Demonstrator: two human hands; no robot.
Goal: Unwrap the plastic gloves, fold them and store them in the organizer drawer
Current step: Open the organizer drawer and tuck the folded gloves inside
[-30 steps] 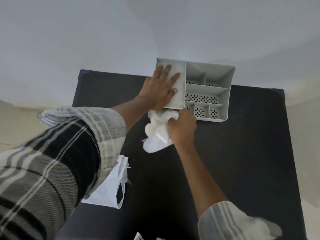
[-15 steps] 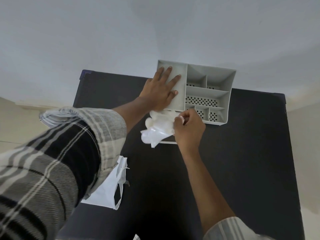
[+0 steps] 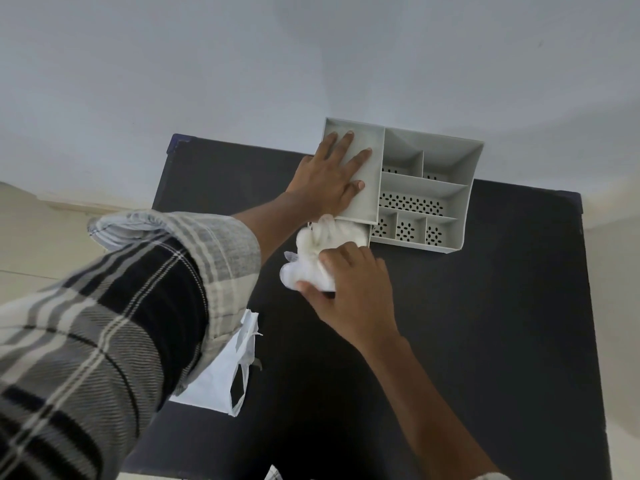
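Observation:
A grey organizer (image 3: 450,161) with several compartments stands at the far edge of the black table (image 3: 485,341). My left hand (image 3: 329,178) lies flat, fingers spread, on the organizer's solid left top. Below it the drawer (image 3: 360,233) sticks out toward me. A bundle of folded translucent white plastic gloves (image 3: 311,261) sits partly in the drawer and hangs over its front. My right hand (image 3: 349,292) presses down on the bundle, thumb at its near edge.
A white plastic wrapper bag (image 3: 221,379) lies flat on the table at the near left, partly under my plaid left sleeve. A pale wall rises right behind the organizer. Floor shows past the table's left and right edges.
My right hand has shifted from pinching the gloves at the drawer front to pressing flat on them. The bundle sits lower in the drawer. My left hand stays on the organizer.

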